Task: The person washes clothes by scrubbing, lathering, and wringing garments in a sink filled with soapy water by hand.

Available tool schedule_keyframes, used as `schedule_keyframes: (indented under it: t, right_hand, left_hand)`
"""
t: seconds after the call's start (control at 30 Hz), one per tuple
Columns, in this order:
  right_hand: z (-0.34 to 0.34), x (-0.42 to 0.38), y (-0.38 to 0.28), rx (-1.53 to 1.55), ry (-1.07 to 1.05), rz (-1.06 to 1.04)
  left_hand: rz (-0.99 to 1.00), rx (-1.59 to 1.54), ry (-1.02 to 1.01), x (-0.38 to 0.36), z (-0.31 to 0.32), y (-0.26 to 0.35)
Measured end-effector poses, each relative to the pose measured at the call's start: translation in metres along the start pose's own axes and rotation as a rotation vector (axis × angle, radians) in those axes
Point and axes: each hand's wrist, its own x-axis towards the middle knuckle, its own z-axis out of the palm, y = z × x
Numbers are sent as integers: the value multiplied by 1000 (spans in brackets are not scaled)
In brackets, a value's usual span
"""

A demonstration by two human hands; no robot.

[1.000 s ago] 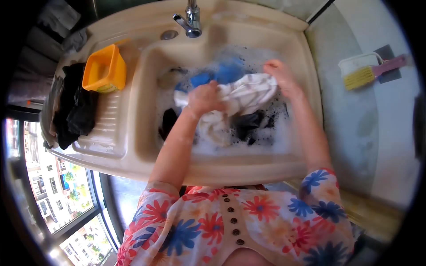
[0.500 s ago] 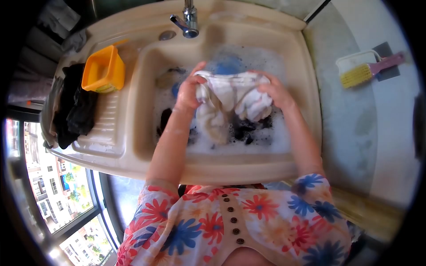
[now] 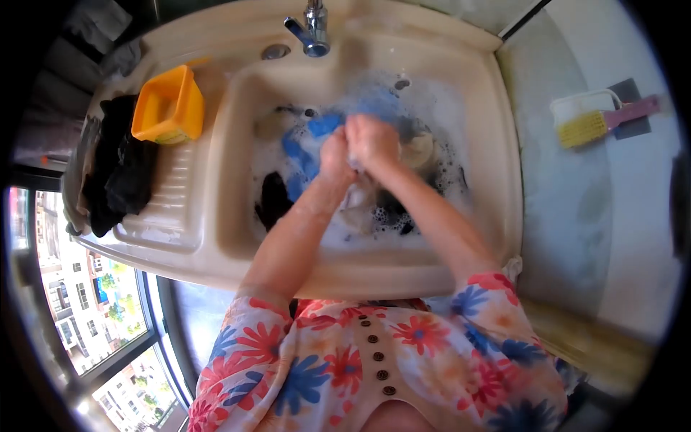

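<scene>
In the soapy water of the sink, my left hand and my right hand are pressed together, fingers closed round a bunched white garment. Most of the garment is hidden behind my hands and forearms; its lower part hangs toward the suds. Blue cloth floats to the left of my hands. A dark cloth lies nearer the sink's left wall, and a cream cloth is in the water to the right.
A chrome faucet stands behind the beige sink. On the ribbed drainboard at left are a yellow basket and dark wet clothes. A yellow-bristled brush lies on the right ledge.
My hands have come together from either side, and the white garment, held spread between them before, is now bunched in both. More blue cloth shows in the water.
</scene>
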Motion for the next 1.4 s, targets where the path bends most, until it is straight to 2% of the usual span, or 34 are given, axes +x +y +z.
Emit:
schedule_keyframes:
  t: [0.03, 0.07, 0.13, 0.17, 0.23, 0.3, 0.33, 0.4, 0.47, 0.53, 0.57, 0.67, 0.7, 0.73, 0.8, 0.9, 1.0, 1.1, 1.13, 1.2, 1.3, 1.4]
  right_hand:
    - [-1, -16, -20, 131, 46, -87]
    - [-15, -27, -42, 4, -59, -219]
    - [-1, -27, -14, 114, -16, -167]
    - [3, -19, 10, 63, -74, -25]
    - [0, 11, 63, -42, -167, 257]
    - [-27, 15, 80, 243, -322, 242]
    - [-41, 17, 84, 386, -400, 233]
    - [-86, 25, 64, 530, -520, 49]
    - [-108, 23, 35, 449, -610, -108]
    - [-100, 16, 5, 142, -653, -223]
    - [-92, 17, 18, 101, -484, -394]
    - [-92, 19, 31, 397, -504, -58]
    - [-115, 26, 15, 354, -444, 90]
    - [-131, 35, 8, 500, -377, 173]
    - [-153, 51, 6, 787, -239, 341]
    - [-159, 62, 35, 742, -62, 254]
    - [-151, 47, 79, 726, -156, 348]
    - [-144, 8, 88, 759, -638, 455]
    - [-139, -4, 71, 561, -720, 267]
    - [-146, -6, 33, 378, -1072, 462]
    - [-120, -5, 68, 1163, -632, 481]
    - [-98, 26, 77, 1377, -567, 637]
  left_hand:
    - [29, -278, -798, 49, -63, -17]
    - [43, -194, -705, 41, -61, -14]
    - [69, -25, -510, 4, -45, -5]
    - [-23, 32, -38, 11, -18, -9]
    - [-161, 139, -57, -13, 18, -4]
    - [-220, 247, -118, -14, 20, 3]
    - [-299, 165, -212, -17, 18, 16]
    - [-440, 5, -398, -32, 22, 47]
    - [-427, 41, -473, -37, 27, 44]
    - [-405, 79, -536, -42, 35, 32]
    - [-389, 57, -597, -44, 32, 34]
    - [-204, 468, -745, -27, 13, 31]
    - [-118, 702, -677, -53, 25, 38]
    - [74, 1137, -602, -44, 18, 31]
    - [85, 1368, -531, -27, 2, 24]
    - [261, 1685, -271, -30, 12, 30]
    - [565, 1534, -19, -17, -3, 43]
    - [483, 878, -211, -14, -4, 58]
    - [432, 754, -238, -19, 1, 62]
    - [325, 507, -298, -26, 11, 64]
    - [124, 165, -281, -13, -1, 53]
    - [-56, 21, -220, -18, 6, 46]
